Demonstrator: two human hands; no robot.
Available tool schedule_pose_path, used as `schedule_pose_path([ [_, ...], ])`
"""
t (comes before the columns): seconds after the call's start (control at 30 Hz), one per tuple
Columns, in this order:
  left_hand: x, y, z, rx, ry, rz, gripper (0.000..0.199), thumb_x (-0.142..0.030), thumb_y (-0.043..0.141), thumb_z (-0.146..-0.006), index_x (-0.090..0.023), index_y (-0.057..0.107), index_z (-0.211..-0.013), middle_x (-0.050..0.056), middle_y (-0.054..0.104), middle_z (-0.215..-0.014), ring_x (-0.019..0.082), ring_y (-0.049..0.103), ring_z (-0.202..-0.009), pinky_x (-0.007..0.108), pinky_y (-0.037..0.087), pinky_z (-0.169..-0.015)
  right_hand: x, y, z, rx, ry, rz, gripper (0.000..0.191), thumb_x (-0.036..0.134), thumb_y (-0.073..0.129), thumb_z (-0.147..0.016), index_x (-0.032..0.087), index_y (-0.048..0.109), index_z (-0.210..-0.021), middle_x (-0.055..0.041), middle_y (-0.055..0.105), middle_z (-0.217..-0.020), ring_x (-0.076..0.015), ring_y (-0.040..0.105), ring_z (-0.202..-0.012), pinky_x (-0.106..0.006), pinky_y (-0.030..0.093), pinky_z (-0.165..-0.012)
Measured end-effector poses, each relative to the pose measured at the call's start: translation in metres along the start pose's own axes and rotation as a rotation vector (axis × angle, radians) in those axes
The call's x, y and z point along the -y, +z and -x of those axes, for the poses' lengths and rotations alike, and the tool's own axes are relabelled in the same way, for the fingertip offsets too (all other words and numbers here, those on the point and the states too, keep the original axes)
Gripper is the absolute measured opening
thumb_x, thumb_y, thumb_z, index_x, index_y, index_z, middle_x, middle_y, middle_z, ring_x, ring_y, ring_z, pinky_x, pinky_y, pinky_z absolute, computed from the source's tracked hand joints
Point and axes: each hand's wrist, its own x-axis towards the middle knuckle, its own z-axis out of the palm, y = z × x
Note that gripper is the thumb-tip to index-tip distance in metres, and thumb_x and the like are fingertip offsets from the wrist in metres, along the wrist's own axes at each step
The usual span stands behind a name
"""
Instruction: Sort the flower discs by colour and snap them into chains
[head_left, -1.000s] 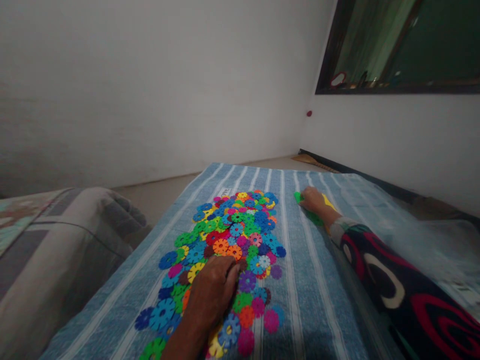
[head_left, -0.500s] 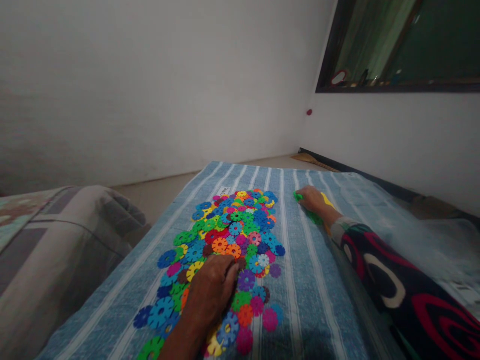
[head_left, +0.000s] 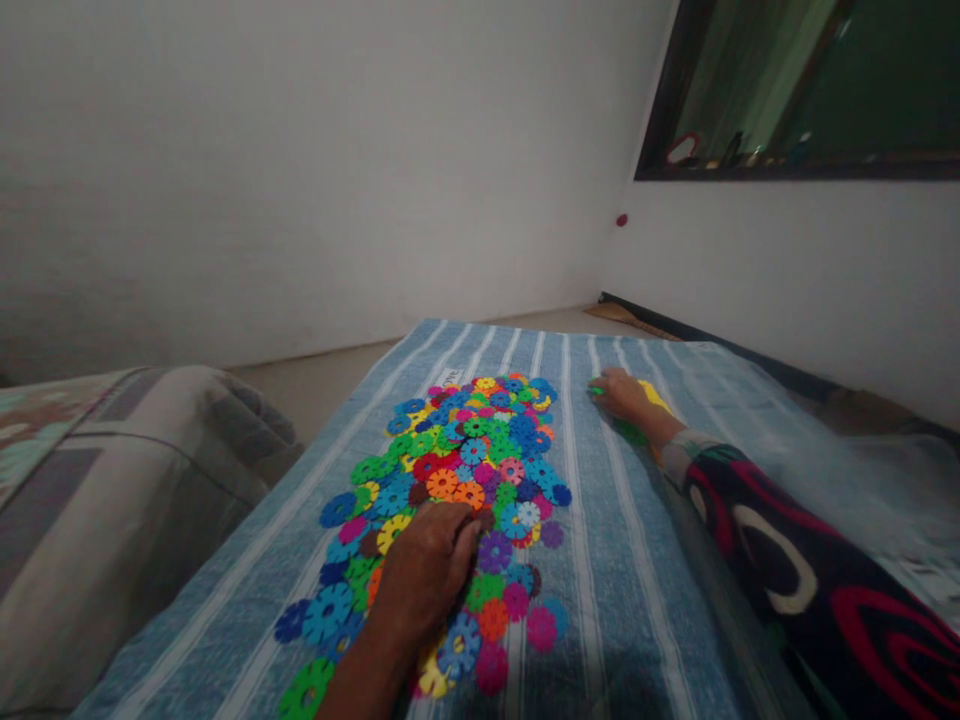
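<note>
A pile of notched plastic interlocking discs in many colours spreads down the middle of the striped cloth. My left hand lies on the pile with its fingers curled down; what they hold, if anything, is hidden. A brown disc shows right by its fingertips. To the right of the pile, my right hand is closed over a green disc, whose edge shows at the fingers. Green and yellow pieces show beside the right wrist, partly hidden by the arm.
Blue cloth with white stripes covers the work surface. Clear plastic sheeting lies along the right side. A grey padded cover is at the left. A white wall stands behind, with a dark-framed window at upper right.
The view has shifted very slightly. Both hands stay in nearly the same places, and the pile looks unchanged.
</note>
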Motion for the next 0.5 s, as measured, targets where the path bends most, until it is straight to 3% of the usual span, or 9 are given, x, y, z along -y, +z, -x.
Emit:
schedule_pose_path([
  [0.17,-0.002,-0.001,0.000,0.016,0.004,-0.009,0.028,-0.030,0.041,-0.089,-0.020,0.067,-0.081,0.007,0.070,-0.087,0.020,0.062,-0.084,0.031,0.045,-0.076,0.025,-0.016,0.024,-0.070,-0.053,-0.043,0.032,0.025,0.051,-0.091,0.017,0.067,-0.119,-0.0121,0.064,-0.118,-0.0228,0.054,-0.112,-0.028,0.038,-0.094],
  [0.33,-0.005,-0.004,0.001,0.045,0.019,-0.081,0.027,-0.026,0.042,-0.089,-0.018,0.066,-0.080,0.008,0.070,-0.089,0.020,0.062,-0.086,0.030,0.044,-0.076,0.081,-0.021,0.082,-0.128,-0.248,-0.311,0.023,0.023,0.052,-0.091,0.021,0.072,-0.104,-0.0072,0.070,-0.103,-0.0196,0.062,-0.097,-0.028,0.043,-0.085],
  [0.5,-0.007,-0.004,0.001,0.069,0.061,-0.090,0.022,-0.021,0.047,-0.086,-0.018,0.068,-0.081,0.007,0.069,-0.088,0.019,0.061,-0.088,0.030,0.044,-0.079,0.132,-0.011,0.127,-0.144,-0.395,-0.405,0.018,0.023,0.055,-0.091,0.023,0.072,-0.096,-0.0043,0.069,-0.093,-0.0178,0.061,-0.089,-0.026,0.043,-0.078],
])
